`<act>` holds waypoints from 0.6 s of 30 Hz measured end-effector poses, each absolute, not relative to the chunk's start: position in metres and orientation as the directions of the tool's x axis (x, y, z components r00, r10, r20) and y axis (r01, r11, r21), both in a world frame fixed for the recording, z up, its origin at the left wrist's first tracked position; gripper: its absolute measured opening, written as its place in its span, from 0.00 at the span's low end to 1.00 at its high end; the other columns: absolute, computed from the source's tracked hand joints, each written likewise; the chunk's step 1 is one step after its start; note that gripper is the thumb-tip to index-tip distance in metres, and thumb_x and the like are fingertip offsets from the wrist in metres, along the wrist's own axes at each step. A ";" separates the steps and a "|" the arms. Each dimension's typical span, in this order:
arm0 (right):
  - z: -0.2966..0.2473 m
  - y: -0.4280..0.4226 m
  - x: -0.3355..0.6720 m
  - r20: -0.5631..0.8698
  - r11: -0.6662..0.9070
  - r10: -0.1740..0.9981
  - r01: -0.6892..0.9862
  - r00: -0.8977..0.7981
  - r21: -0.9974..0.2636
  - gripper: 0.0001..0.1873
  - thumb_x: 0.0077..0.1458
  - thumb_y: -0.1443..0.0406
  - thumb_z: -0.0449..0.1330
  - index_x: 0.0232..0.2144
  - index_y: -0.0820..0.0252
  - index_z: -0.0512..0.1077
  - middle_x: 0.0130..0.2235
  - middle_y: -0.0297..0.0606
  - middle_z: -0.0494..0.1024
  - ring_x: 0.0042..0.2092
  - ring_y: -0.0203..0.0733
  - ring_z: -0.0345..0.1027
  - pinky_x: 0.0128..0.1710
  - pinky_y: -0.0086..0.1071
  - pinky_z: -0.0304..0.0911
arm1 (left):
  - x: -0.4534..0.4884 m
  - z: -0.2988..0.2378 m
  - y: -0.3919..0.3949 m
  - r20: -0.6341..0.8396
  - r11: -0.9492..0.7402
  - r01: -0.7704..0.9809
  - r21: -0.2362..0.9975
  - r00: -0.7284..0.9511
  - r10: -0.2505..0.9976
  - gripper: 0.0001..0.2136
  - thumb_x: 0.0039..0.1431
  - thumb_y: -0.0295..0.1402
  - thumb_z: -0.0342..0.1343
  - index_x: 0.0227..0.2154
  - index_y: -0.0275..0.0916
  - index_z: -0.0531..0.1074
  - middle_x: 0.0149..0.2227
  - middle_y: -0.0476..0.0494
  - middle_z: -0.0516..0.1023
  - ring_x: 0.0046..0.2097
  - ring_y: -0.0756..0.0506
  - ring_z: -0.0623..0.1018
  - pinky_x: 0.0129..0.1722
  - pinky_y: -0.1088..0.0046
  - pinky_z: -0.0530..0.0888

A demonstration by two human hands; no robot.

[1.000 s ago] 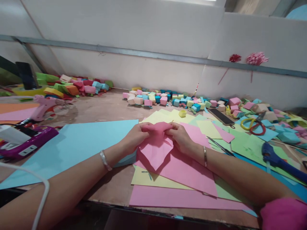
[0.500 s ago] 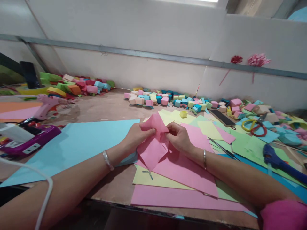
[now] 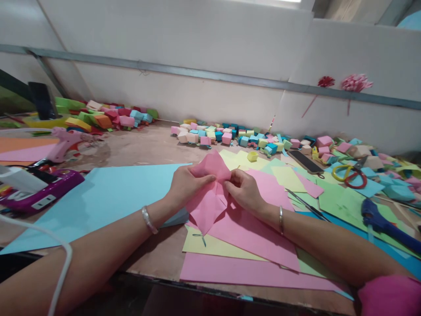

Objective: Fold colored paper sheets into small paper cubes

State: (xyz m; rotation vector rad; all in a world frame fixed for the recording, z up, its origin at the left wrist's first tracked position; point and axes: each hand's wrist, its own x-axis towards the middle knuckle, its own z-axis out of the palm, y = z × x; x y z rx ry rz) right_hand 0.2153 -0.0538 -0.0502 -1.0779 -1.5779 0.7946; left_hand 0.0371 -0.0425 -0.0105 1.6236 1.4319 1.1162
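Between my two hands a creased sheet of pink paper (image 3: 210,206) is held up, with its lower corner pointing toward me. My left hand (image 3: 188,182) pinches its left side, thumb lying on the front near the middle. On the opposite edge, my right hand (image 3: 244,186) grips the paper between thumb and fingers. Beneath it lie flat pink sheets (image 3: 259,245) and a yellow sheet (image 3: 223,246). A small dark-green looped piece (image 3: 200,238) rests on the yellow one, just below the folded corner.
A large light-blue sheet (image 3: 121,193) spreads at left, beside a purple power strip (image 3: 55,188) and a pink glue gun (image 3: 62,142). Right are scissors (image 3: 350,175), a phone (image 3: 305,161), a blue glue gun (image 3: 378,219) and tweezers (image 3: 307,204). Small paper boxes (image 3: 226,138) line the wall.
Both hands keep their hold on the pink paper. Its top has bent into a rounder shape, and my left thumb has slid slightly right toward the centre crease.
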 end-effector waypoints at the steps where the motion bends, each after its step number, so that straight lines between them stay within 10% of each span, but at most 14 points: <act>1: -0.050 -0.054 0.215 0.366 0.372 0.928 0.257 -0.075 -0.892 0.04 0.50 0.64 0.58 0.28 0.58 0.66 0.24 0.30 0.71 0.26 0.35 0.64 0.27 0.29 0.59 | 0.037 -0.010 -0.043 0.153 -0.153 0.396 0.905 0.032 0.988 0.12 0.41 0.40 0.68 0.25 0.36 0.81 0.26 0.45 0.81 0.28 0.47 0.75 0.23 0.76 0.66; 18: -0.044 -0.061 0.211 0.388 0.407 0.914 0.277 -0.121 -0.871 0.03 0.51 0.65 0.57 0.28 0.57 0.64 0.23 0.28 0.67 0.25 0.34 0.61 0.27 0.29 0.58 | 0.039 -0.012 -0.045 0.204 -0.193 0.335 0.922 0.001 0.979 0.11 0.41 0.37 0.67 0.26 0.36 0.74 0.20 0.52 0.73 0.24 0.51 0.69 0.22 0.76 0.65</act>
